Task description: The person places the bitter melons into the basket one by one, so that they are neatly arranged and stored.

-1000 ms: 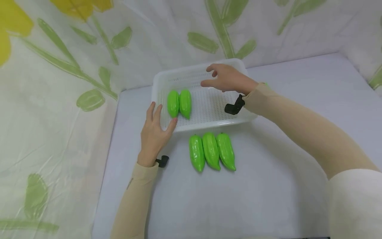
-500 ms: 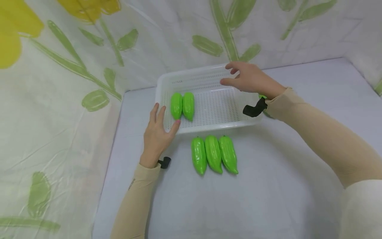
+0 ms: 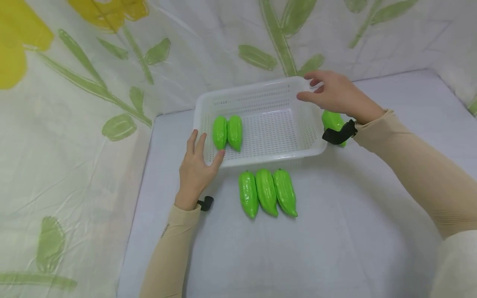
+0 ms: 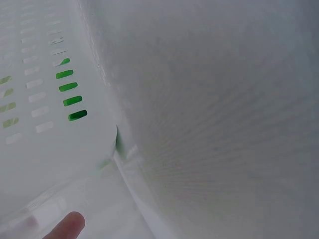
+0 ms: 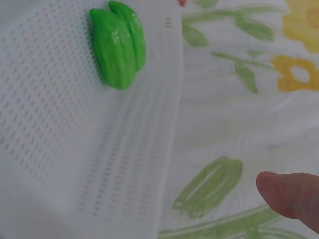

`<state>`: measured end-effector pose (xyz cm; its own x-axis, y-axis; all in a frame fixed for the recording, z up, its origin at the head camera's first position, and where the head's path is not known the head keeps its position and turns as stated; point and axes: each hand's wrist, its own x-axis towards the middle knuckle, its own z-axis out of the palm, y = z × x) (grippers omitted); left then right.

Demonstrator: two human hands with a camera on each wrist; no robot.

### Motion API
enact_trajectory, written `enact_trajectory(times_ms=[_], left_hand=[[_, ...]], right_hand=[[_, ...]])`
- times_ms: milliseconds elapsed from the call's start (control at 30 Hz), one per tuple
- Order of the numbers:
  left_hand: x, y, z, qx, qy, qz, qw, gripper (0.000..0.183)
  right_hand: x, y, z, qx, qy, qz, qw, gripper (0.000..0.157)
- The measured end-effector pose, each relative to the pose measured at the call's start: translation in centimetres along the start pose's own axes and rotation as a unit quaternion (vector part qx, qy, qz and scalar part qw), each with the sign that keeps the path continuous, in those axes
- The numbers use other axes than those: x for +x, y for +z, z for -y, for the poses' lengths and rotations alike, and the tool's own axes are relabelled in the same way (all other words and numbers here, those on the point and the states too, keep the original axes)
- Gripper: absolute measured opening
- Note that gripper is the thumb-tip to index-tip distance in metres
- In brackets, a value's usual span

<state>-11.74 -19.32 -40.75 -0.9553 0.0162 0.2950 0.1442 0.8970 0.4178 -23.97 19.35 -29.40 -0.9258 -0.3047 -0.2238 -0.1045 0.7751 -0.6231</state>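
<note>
Your left hand (image 3: 196, 170) and right hand (image 3: 335, 94), grips spread, flank basket (image 3: 270, 128); wrist camera (image 3: 338, 133) partly hides green fruit (image 3: 333, 119) off basket's right end.

At my left hand (image 3: 195, 171), a white rectangular plastic basket (image 3: 270, 128) holds two long green vegetables (image 3: 234, 131). Three others (image 3: 266, 192) lie before it.

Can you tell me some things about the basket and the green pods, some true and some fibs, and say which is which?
1. Two pods lie inside the basket. True.
2. The basket is yellow. False: it's white.
3. The right hand is holding a pod. False: no pod is in it.
4. Three pods lie in front of the basket. True.
5. Nothing green shows right of the basket. False: a pod does.
</note>
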Motion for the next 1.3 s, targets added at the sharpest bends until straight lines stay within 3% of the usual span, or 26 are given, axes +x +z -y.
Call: enact_trajectory(times_ms=[700, 1300], left_hand=[[-0.1, -0.2, 0.2, -0.001, 0.000, -0.001, 1.0000, 0.081], [0.0, -0.2, 0.2, 0.001, 0.006, -0.011, 0.9999, 0.079]], right_hand=[[-0.3, -1.2, -5.8, -0.018, 0.048, -0.016, 0.999, 0.088], [1.3, 1.4, -9.3, -0.046, 0.071, 0.028, 0.996, 0.091]])
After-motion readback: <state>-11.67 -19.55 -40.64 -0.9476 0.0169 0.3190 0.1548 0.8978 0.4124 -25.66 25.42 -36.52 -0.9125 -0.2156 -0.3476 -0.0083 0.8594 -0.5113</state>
